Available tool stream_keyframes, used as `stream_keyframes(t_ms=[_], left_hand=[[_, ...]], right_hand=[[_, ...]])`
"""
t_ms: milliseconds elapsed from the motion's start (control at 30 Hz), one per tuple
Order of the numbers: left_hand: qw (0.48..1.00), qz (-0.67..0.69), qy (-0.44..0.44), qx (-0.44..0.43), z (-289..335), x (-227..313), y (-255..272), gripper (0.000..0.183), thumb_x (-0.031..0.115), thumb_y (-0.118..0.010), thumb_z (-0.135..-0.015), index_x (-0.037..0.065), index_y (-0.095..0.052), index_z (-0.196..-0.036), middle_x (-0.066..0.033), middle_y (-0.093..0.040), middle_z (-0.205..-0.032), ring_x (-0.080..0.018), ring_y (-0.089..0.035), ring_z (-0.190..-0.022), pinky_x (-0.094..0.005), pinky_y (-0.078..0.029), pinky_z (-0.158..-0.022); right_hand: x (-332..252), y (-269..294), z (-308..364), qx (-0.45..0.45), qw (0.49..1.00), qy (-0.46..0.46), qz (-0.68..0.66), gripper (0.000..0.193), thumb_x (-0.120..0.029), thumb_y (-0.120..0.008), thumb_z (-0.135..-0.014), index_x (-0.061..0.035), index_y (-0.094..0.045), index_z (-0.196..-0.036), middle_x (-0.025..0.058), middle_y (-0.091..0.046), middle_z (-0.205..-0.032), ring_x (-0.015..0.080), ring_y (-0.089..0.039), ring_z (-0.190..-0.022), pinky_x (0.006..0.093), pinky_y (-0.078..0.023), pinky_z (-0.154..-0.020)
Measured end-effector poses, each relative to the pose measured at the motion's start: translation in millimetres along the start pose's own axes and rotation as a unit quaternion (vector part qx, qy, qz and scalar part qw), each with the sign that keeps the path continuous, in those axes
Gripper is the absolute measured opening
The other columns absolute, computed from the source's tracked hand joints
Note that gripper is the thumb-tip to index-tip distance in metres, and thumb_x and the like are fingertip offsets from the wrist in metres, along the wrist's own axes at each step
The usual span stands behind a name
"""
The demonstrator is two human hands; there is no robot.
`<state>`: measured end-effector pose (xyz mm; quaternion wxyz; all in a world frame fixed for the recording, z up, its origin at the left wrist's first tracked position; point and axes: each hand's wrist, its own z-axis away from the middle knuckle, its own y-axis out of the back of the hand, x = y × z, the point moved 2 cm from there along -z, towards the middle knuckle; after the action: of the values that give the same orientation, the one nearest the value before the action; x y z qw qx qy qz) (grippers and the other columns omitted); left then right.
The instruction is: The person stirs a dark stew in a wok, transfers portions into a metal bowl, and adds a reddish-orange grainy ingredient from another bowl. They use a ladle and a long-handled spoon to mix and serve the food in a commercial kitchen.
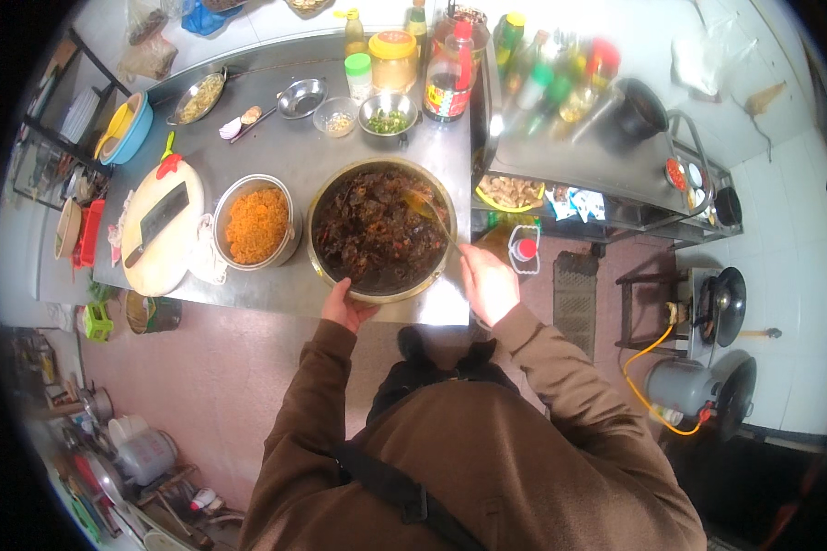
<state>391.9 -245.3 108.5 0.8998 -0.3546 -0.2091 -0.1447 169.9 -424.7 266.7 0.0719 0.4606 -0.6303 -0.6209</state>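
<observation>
A large round metal bowl (404, 296) stands near the front edge of the steel table, full of dark brown, glossy chunks of food (363, 225) with reddish bits. My left hand (345, 309) grips the bowl's near left rim, thumb on top and fingers beneath. In my right hand (489, 285), beyond the bowl's right side, is the handle of a metal spoon (443, 228); its head rests in the dark food. Just left of the bowl sits a metal pot (289, 246) of orange-brown crumbly food (257, 226).
On the left, a cleaver (164, 220) lies on a round cutting board (147, 275). Behind are small bowls, one with chopped greens (386, 121), and a red-capped sauce bottle (448, 83). A steel side table (542, 156) holds a dark pot (639, 112). An oil jug (524, 248) stands at right.
</observation>
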Motion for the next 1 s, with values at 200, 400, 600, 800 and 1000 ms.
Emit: stream_keyframes(t_ms=[200, 400, 600, 800, 1000], left_hand=[[0.999, -0.035, 0.003, 0.002, 0, 4, 10, 0.042, 0.035, -0.050, -0.099, 0.006, -0.052, -0.129, -0.0146, -0.067, -0.118, -0.0312, -0.069, -0.098, -0.0463, -0.058, -0.080], [0.999, -0.036, 0.003, 0.011, -1, 4, 12, 0.041, 0.035, -0.050, -0.099, 0.006, -0.052, -0.129, -0.0155, -0.068, -0.115, -0.0314, -0.070, -0.095, -0.0456, -0.059, -0.079], [1.000, -0.013, 0.013, -0.008, -3, 5, 11, 0.044, 0.035, -0.049, -0.100, 0.005, -0.051, -0.132, -0.0149, -0.067, -0.119, -0.0316, -0.068, -0.102, -0.0471, -0.057, -0.083], [1.000, -0.008, 0.016, 0.008, -3, 8, 3, 0.046, 0.035, -0.050, -0.100, 0.006, -0.050, -0.135, -0.0145, -0.066, -0.122, -0.0324, -0.066, -0.107, -0.0506, -0.055, -0.089], [1.000, -0.003, 0.002, 0.023, -6, 3, 11, 0.044, 0.035, -0.050, -0.100, 0.006, -0.051, -0.133, -0.0160, -0.064, -0.123, -0.0325, -0.066, -0.105, -0.0529, -0.055, -0.087]], right_hand=[[21, -24, -17, -0.031, 0.992, 0.000, 0.118, 0.033, -0.010, -0.052, -0.090, -0.0060, -0.055, -0.123, 0.0159, -0.064, -0.089, 0.0344, -0.068, -0.077, 0.0448, -0.056, -0.066], [21, -39, -13, -0.116, 0.986, 0.017, 0.122, 0.042, -0.005, -0.056, -0.087, -0.0049, -0.055, -0.129, 0.0180, -0.064, -0.090, 0.0351, -0.067, -0.077, 0.0429, -0.055, -0.067], [3, -24, 1, -0.054, 0.996, 0.050, 0.048, 0.036, -0.007, -0.059, -0.087, -0.0054, -0.060, -0.123, 0.0145, -0.063, -0.085, 0.0335, -0.066, -0.070, 0.0401, -0.055, -0.060], [11, -21, -1, 0.002, 0.997, 0.062, 0.042, 0.032, -0.008, -0.059, -0.088, -0.0051, -0.062, -0.120, 0.0148, -0.064, -0.084, 0.0337, -0.066, -0.072, 0.0416, -0.055, -0.064], [18, -31, 3, -0.095, 0.993, 0.010, 0.071, 0.038, -0.013, -0.056, -0.089, -0.0080, -0.060, -0.126, 0.0153, -0.068, -0.097, 0.0340, -0.069, -0.084, 0.0435, -0.057, -0.073]])
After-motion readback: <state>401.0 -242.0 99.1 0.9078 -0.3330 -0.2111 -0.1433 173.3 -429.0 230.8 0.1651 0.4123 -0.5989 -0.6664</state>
